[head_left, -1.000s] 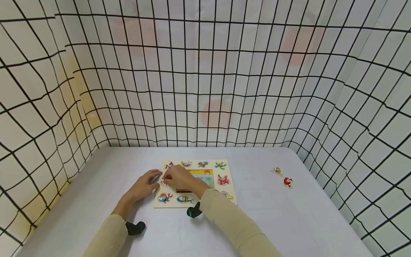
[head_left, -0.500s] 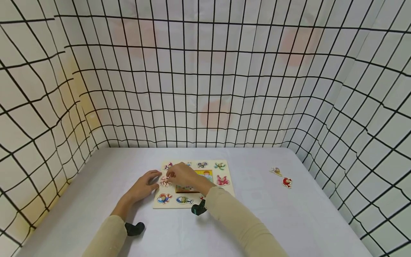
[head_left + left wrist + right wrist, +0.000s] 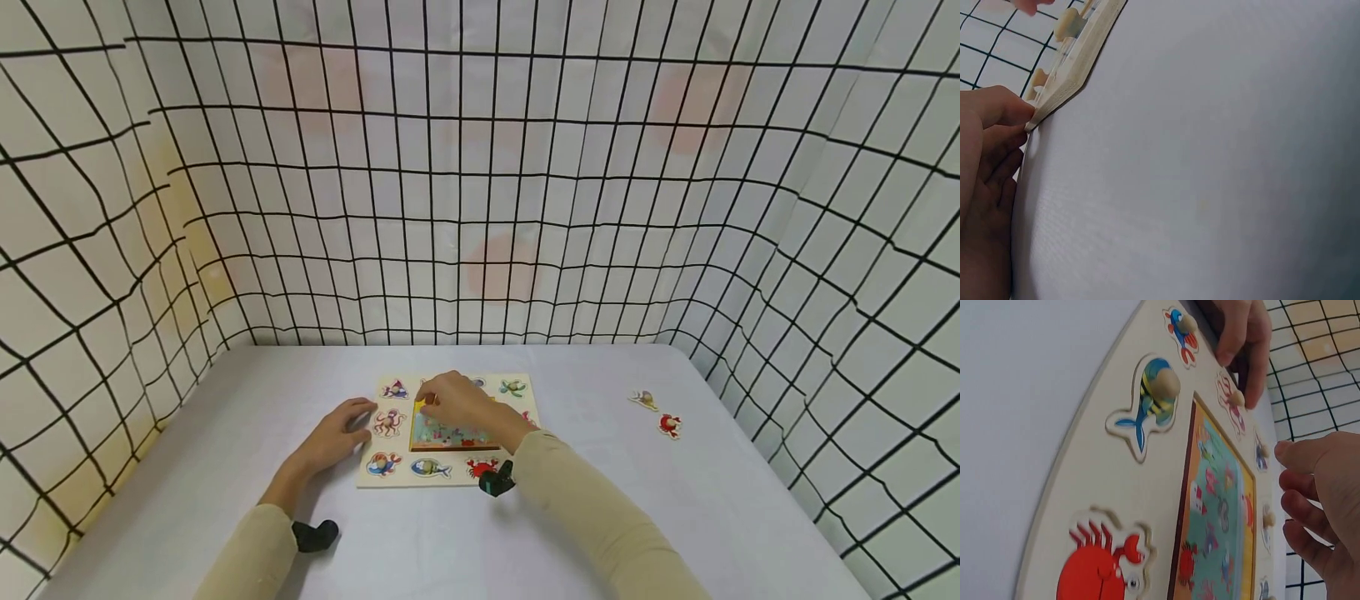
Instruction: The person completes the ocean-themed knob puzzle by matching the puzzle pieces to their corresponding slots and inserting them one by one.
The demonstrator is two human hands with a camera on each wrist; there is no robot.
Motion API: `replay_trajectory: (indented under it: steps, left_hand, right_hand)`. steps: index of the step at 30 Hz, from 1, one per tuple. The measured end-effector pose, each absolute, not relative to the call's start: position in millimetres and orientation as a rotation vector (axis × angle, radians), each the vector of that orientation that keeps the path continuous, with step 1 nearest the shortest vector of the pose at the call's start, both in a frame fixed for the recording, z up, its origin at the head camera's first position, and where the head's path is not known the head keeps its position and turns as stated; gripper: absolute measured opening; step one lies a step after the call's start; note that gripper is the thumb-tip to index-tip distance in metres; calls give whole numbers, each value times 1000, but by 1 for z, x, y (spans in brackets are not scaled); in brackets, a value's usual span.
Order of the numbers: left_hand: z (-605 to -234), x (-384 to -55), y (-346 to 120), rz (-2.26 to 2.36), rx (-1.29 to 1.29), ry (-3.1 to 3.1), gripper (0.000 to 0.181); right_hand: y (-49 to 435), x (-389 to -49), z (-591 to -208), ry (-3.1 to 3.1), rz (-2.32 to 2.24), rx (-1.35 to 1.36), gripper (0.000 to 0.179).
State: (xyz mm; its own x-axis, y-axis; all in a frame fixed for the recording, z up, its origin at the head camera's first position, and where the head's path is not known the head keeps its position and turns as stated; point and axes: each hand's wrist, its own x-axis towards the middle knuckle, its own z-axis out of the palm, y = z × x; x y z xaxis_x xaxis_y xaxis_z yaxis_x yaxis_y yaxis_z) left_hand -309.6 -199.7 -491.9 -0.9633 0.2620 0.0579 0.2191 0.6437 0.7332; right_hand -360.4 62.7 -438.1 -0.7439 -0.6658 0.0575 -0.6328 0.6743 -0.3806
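A wooden peg puzzle board [image 3: 375, 475] with sea-animal shapes lies on the table. My left hand [image 3: 339, 433] rests at its left edge, thumb and fingertips touching the rim in the left wrist view. Above the board's upper middle hovers my right hand [image 3: 457, 404], fingers loosely bent and holding nothing. The octopus piece [image 3: 387, 422] sits in its recess, its knob showing in the right wrist view. Nearby are the knobbed fish piece [image 3: 1159, 394] and a knobless red crab picture [image 3: 1094, 572] in a recess. My right forearm hides the board's lower right.
To the right on the white table [image 3: 600, 500] lie a loose red crab piece [image 3: 671, 426] and a pale, yellowish piece [image 3: 643, 400]. Black netting [image 3: 480, 221] over white sheets surrounds the table's back and sides.
My right hand has let go of the octopus piece at the board's left and moved right and slightly up, uncovering that piece. My left hand has stayed in place.
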Motion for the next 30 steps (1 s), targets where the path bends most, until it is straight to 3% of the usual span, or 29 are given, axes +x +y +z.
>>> replay_trajectory:
  steps: [30]
  left_hand:
    - [-494, -310, -200, 1229, 400, 2800, 53]
  right_hand:
    - [161, -367, -430, 2940, -657, -881, 26]
